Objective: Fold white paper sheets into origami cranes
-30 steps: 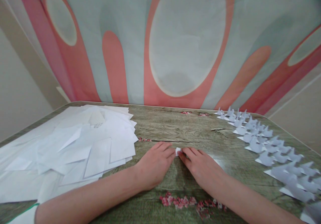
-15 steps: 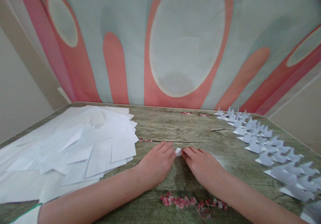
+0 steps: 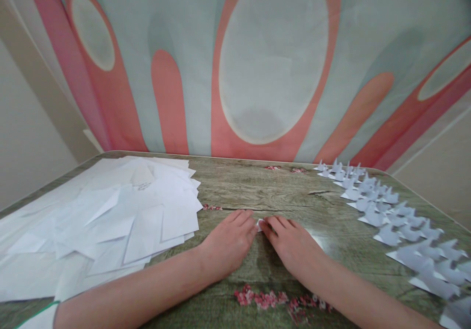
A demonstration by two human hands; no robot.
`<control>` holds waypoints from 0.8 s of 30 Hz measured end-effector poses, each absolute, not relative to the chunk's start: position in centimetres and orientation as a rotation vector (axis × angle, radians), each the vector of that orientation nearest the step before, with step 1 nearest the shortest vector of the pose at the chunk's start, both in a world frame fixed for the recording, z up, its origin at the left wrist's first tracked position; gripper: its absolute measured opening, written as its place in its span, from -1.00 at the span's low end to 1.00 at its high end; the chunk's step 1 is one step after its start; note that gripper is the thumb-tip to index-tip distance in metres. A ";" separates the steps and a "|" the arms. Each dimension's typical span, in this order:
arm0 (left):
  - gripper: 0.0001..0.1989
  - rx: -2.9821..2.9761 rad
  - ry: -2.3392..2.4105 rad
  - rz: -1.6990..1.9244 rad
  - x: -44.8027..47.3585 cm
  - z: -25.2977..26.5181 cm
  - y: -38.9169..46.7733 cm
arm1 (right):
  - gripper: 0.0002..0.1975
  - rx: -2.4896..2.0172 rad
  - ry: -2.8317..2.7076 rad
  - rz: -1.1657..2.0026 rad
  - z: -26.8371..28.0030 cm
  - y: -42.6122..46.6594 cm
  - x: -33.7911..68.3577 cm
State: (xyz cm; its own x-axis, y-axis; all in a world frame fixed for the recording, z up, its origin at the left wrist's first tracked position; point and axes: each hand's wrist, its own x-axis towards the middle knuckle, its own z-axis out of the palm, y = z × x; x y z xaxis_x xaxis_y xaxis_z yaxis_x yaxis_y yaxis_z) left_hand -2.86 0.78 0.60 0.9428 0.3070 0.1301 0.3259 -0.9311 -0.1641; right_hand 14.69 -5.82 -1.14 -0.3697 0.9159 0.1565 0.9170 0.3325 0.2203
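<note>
A small folded piece of white paper (image 3: 260,225) sits between my two hands over the middle of the table, mostly covered by fingers. My left hand (image 3: 235,238) is closed on its left side, palm down. From the right, my right hand (image 3: 289,240) pinches the paper, its fingertips nearly meeting the left ones. How the paper is folded underneath is hidden. Rows of folded white paper cranes (image 3: 371,211) stand along the right side of the table. To the left of my left hand lies a spread pile of white paper sheets (image 3: 162,226).
The wood-patterned tabletop (image 3: 250,186) has printed pink flowers (image 3: 261,297) near its front. Behind it rises a wall covering (image 3: 198,108) with coral and grey-green shapes. The paper pile reaches the left table edge, and my left forearm passes over its near corner.
My right fingertips have come slightly closer to the left hand, so less of the white paper shows between them. The cranes and the pile stay as they were.
</note>
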 end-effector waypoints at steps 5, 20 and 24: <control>-0.68 -2.915 -0.475 -0.154 -2.6 0.9 0.7 | -0.75 -1.815 -2.569 -0.403 -0.4 -5.6 14.4; -0.77 -3.021 -0.549 -0.298 -2.6 -0.2 1.2 | -0.89 -1.698 -1.978 0.206 -1.5 -4.0 15.8; -0.80 -3.110 -0.634 -0.391 -2.5 -0.3 1.3 | -0.84 -1.766 -1.924 0.221 -1.6 -4.1 15.4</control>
